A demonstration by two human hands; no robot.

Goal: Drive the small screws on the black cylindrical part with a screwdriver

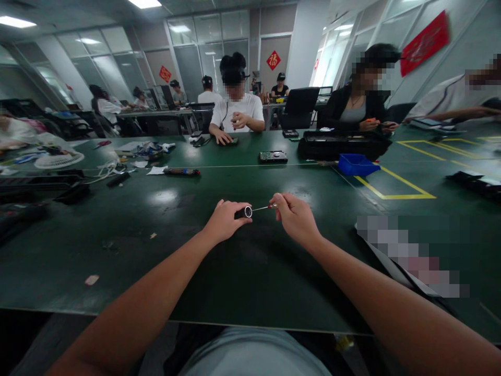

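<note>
Screwdriver (pixel 270 207) (thin shaft, reddish handle) pinched in right hand (pixel 293 215); tip at white-ringed end of dark cylinder (pixel 244 212), which left hand (pixel 225 220) grasps.

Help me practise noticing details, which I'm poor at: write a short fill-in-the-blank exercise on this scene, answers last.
1. The left hand holds a cylinder whose end ring is ____.
2. The right hand grips the screwdriver by its ____.
3. The tray is ____.
4. The table is dark ____.

Missing words: white; handle; blue; green.
</note>
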